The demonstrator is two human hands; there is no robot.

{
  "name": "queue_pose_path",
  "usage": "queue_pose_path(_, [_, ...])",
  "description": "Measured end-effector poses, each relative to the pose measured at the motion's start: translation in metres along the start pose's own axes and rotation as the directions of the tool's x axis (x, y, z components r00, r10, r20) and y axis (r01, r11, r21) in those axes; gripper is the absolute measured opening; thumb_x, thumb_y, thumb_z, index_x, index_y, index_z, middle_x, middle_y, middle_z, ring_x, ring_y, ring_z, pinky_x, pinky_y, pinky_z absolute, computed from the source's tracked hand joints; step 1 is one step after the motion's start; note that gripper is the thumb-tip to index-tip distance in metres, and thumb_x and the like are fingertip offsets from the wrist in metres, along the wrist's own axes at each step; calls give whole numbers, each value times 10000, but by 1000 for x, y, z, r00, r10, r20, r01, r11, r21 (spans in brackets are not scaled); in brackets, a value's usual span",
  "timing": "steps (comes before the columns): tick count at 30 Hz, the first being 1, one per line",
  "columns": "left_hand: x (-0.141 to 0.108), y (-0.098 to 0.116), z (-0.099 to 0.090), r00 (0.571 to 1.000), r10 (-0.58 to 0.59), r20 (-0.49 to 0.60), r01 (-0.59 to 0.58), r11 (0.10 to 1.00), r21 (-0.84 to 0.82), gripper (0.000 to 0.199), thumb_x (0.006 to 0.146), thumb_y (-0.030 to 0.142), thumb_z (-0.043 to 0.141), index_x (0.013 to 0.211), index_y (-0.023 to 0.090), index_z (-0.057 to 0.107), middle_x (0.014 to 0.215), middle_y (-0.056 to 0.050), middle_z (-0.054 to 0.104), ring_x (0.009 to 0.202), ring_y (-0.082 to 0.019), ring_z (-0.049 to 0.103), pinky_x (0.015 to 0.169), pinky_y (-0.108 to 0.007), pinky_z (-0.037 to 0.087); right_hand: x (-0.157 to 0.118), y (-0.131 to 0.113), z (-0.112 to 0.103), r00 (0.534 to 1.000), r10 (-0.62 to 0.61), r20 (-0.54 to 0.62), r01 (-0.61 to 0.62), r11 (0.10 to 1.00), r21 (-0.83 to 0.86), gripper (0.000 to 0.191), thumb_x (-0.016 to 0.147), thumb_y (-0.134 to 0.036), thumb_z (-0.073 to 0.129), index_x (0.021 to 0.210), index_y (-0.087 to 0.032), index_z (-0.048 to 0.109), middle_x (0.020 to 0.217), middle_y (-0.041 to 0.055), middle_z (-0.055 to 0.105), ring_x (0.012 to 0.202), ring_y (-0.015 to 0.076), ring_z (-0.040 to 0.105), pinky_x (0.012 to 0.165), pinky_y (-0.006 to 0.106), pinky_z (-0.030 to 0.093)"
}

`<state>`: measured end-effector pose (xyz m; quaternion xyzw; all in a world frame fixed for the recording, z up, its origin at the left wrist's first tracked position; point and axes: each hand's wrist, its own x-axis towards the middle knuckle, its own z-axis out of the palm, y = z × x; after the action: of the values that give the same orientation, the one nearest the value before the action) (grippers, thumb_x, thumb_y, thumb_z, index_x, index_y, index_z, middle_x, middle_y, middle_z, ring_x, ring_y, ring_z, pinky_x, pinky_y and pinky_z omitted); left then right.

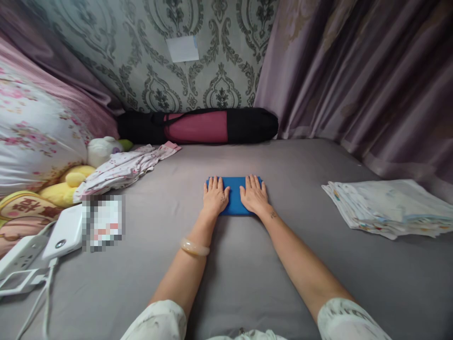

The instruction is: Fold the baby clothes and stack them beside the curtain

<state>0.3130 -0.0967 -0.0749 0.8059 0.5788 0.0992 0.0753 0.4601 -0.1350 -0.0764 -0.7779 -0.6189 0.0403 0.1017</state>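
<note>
A flat blue rectangular item [235, 196] lies in the middle of the grey sheet [247, 278]. My left hand [215, 196] rests palm down on its left end, fingers extended and pointing away from me. On its right end lies my right hand [255, 194], also palm down with the fingers stretched out. The blue surface shows between the two thumbs, which do not touch. Whether the item is folded cloth or something firmer, I cannot tell. A pale bangle [194, 247] circles my left forearm.
A black and pink long bag [196, 126] lies along the patterned wall. Stacked cloths [392, 208] sit at right. Patterned clothing [123, 170], plush toys [63, 191], a white device [67, 229], a power strip [23, 255] and cables occupy the left.
</note>
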Motion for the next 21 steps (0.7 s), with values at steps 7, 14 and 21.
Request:
queue_pose_path(7, [1, -4, 1, 998, -58, 29, 58, 998, 12, 686, 985, 475, 196, 1510, 40, 267, 1582, -177, 233, 1473, -305, 182, 1191, -471, 175, 1, 4, 2, 993, 118, -28, -118, 993, 13, 640, 1002, -398, 199, 1496, 1, 276, 1575, 199, 237, 1460, 296, 183, 1164, 469, 149])
queue_pose_path(14, [6, -5, -10, 999, -43, 26, 42, 999, 33, 582, 985, 453, 225, 1428, 124, 411, 1515, -165, 393, 1414, -314, 327, 1147, -598, 194, 6, 4, -7, 995, 103, -18, -103, 995, -14, 617, 995, -398, 278, 1453, 5, 365, 1517, 210, 364, 1403, 323, 298, 1137, 478, 199])
queue_pose_path(21, [56, -27, -44, 978, 4, 211, -13, 999, 43, 357, 924, 364, 431, 1155, 183, 633, 1296, -139, 614, 1218, -303, 547, 1059, -526, 351, 37, 24, -36, 997, -21, 71, 25, 998, -56, 438, 988, -318, 316, 1153, -113, 665, 1233, 194, 615, 1198, 314, 511, 1028, 460, 332])
